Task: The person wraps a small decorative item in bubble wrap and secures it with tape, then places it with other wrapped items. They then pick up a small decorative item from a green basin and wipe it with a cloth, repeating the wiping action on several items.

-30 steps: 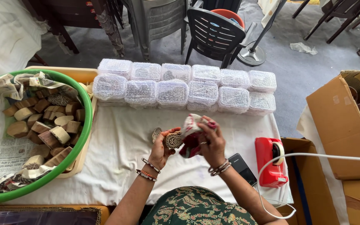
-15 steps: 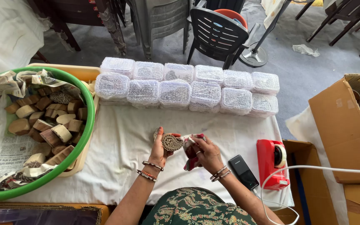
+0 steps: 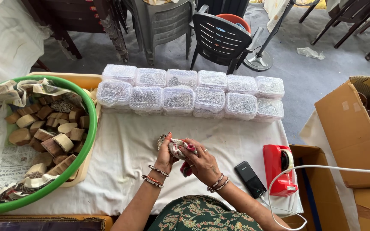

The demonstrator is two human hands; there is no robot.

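Above the middle of the white-covered desk (image 3: 120,158), near the body: left hand (image 3: 166,155) closed around a small carved block (image 3: 162,140), patterned face outward. Right hand (image 3: 202,163) clamped on a patterned cloth (image 3: 179,148), pressed against the block. Probably wooden, so stiff, light, not fragile; best held by the plain sides, off the carved face. Cloth soft, limp, easily bunched. More blocks in the green tub (image 3: 88,124) left; clear lidded boxes (image 3: 180,94) behind; red tape dispenser (image 3: 279,169) and black phone (image 3: 250,179) right.

The floor (image 3: 322,81) is grey. Dark chairs (image 3: 221,38) stand behind the desk (image 3: 120,171), which has a white cover, in daylight.
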